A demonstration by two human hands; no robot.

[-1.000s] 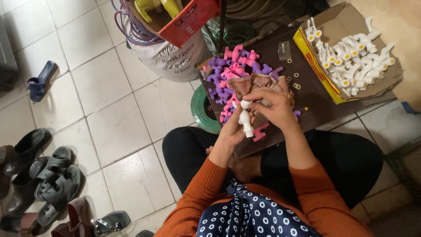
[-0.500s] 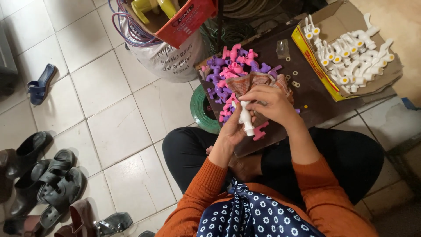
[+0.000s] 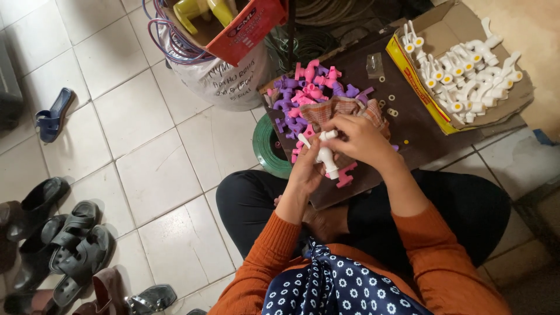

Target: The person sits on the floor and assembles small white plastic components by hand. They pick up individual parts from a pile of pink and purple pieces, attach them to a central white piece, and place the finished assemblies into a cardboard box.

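While the left hand [image 3: 307, 169] grips the white plastic tap [image 3: 324, 154] upright above the dark board [image 3: 408, 125], the right hand [image 3: 357, 137] pinches its top; fitting appears best done with the body held steady and square.

Orange sleeves [image 3: 265, 265]; navy dotted scarf [image 3: 335, 286]; black trousers [image 3: 461, 204]

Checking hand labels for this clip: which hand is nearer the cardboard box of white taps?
Right. The right hand works at the top of the white tap, on the side toward the cardboard box. The left hand grips that tap from the far side, farther away.
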